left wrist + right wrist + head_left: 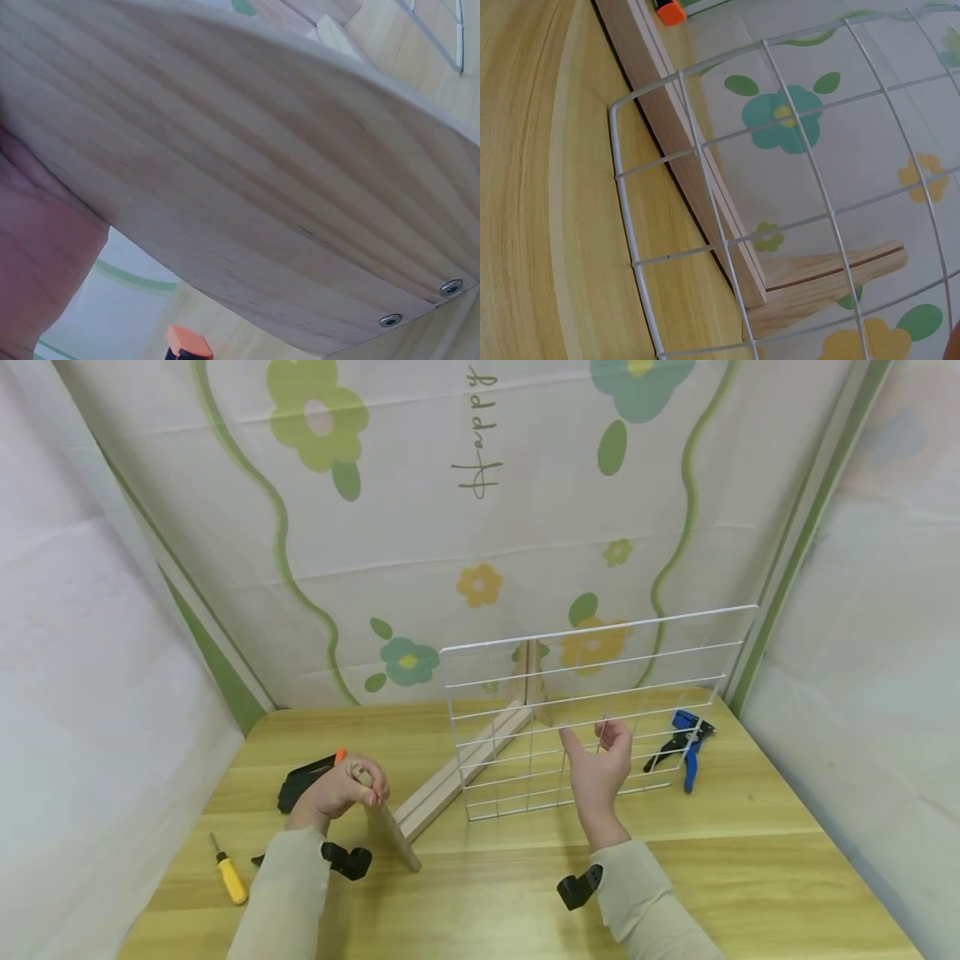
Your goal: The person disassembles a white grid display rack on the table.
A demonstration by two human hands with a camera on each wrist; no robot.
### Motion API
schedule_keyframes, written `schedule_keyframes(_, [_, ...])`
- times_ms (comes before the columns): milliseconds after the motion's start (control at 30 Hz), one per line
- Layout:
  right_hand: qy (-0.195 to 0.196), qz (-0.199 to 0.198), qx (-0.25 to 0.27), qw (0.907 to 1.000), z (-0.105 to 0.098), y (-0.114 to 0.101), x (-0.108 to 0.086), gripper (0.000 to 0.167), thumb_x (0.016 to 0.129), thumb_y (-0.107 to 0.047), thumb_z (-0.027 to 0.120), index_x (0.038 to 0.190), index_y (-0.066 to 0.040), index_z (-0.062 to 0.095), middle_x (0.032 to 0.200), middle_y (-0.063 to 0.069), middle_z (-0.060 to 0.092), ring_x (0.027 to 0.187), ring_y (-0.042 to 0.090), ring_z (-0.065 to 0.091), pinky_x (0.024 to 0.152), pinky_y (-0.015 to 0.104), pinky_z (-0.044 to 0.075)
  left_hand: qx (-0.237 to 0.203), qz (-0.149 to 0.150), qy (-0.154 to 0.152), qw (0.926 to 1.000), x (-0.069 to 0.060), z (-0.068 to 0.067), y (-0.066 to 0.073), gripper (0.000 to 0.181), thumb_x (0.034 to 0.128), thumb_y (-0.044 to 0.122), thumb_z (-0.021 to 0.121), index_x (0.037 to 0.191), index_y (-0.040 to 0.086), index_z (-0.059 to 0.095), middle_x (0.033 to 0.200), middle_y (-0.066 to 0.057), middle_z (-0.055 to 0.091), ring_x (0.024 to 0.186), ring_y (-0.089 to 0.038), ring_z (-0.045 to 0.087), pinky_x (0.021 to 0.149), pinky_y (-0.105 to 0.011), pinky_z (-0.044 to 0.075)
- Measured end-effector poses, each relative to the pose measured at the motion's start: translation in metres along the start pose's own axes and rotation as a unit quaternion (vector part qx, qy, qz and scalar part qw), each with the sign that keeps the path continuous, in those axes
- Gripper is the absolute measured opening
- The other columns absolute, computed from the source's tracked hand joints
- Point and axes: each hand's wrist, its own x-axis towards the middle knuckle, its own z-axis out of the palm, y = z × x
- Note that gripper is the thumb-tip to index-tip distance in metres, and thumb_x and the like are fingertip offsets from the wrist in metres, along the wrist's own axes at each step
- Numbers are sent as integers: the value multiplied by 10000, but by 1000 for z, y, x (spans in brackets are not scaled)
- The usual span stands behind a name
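A wooden frame lies diagonally on the table: a rail (457, 772) joins a near end panel (397, 839) and a far upright one (534, 681). My left hand (341, 789) grips the top of the near panel. Two metal screws show near the edge of that panel (225, 150) in the left wrist view. My right hand (600, 768) holds a white wire grid (543, 702), thumb and fingers at its wires. The grid is tilted up, to the right of the rail (682, 135), and the far panel (825, 285) shows through it in the right wrist view.
Blue-and-black pliers (691, 760) lie at the right, behind the grid's lower right part. A black tool with an orange tip (306, 781) is beside my left hand. A yellow screwdriver (231, 878) lies at the left. A flowered cloth (420, 527) hangs behind the table.
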Motion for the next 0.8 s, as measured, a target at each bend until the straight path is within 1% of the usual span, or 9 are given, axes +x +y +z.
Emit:
schedule_keyframes(100, [-39, -173, -8, 9998, 0, 3, 0, 526, 730, -145, 786, 1106, 6, 449, 1128, 151, 491, 1061, 236, 422, 981, 413, 278, 54, 103, 98, 9999, -2, 3, 0, 114, 837, 80, 666, 800, 183, 700, 764, 100, 666, 599, -98, 452, 553, -289, 381])
schedule_keyframes(167, [-60, -291, -35, 9996, 0, 5, 1, 536, 730, -165, 789, 1112, 7, 454, 1107, 113, 495, 1057, 240, 430, 971, 408, 284, 88, 212, 129, 9997, -2, 6, 1, 128, 837, 64, 660, 803, 180, 698, 759, 100, 664, 592, -92, 447, 518, -340, 333])
schedule_keyframes(267, [-80, -472, -117, 9988, 1, 8, 3, 537, 734, -188, 788, 1112, 8, 462, 1069, 44, 493, 1054, 251, 442, 956, 400, 293, 124, 341, 158, 9992, -3, 9, 0, 154, 841, 33, 645, 808, 174, 696, 751, 106, 657, 556, -151, 389, 506, -394, 279])
schedule_keyframes(400, [-99, -675, -279, 9973, 3, 12, 7, 539, 739, -228, 787, 1103, 5, 467, 1047, 12, 495, 1040, 253, 452, 938, 387, 305, 169, 473, 226, 9985, -6, 13, -1, 159, 850, 13, 627, 790, 152, 676, 742, 106, 649, 542, -240, 347, 500, -404, 304])
schedule_keyframes(467, [-110, -707, -351, 9968, 3, 13, 9, 548, 738, -249, 788, 1106, 2, 468, 1054, 34, 505, 1034, 255, 451, 932, 389, 306, 214, 519, 327, 9979, -9, 15, -2, 140, 846, 23, 634, 774, 139, 662, 741, 103, 651, 539, -195, 411, 508, -370, 361])
schedule_keyframes(533, [-144, -701, -391, 9967, 4, 14, 10, 561, 738, -266, 787, 1114, -2, 465, 1068, 53, 506, 1034, 244, 446, 938, 391, 305, 220, 626, 390, 9970, -10, 17, -2, 127, 838, 16, 640, 761, 117, 648, 739, 93, 657, 551, -148, 453, 511, -351, 383])
schedule_keyframes(633, [-176, -704, -423, 9965, 6, 15, 12, 583, 740, -281, 784, 1129, 8, 460, 1088, 103, 510, 1037, 245, 441, 947, 391, 305, 228, 689, 538, 9959, -14, 19, -3, 127, 823, 5, 655, 749, 108, 642, 743, 89, 668, 597, -89, 507, 577, -284, 443])
schedule_keyframes(700, [-185, -719, -423, 9963, 7, 16, 13, 596, 744, -286, 780, 1141, 17, 454, 1096, 127, 508, 1039, 241, 441, 957, 388, 307, 159, 708, 589, 9956, -15, 22, -3, 126, 819, 0, 659, 747, 100, 640, 747, 83, 673, 599, -92, 510, 598, -280, 448])
schedule_keyframes(800, [-148, -742, -428, 9962, 9, 16, 14, 611, 741, -293, 782, 1145, 28, 456, 1093, 148, 511, 1037, 254, 452, 959, 388, 315, 74, 683, 705, 9951, -18, 26, -2, 109, 820, 6, 664, 754, 90, 645, 756, 82, 679, 640, -58, 551, 673, -254, 467])
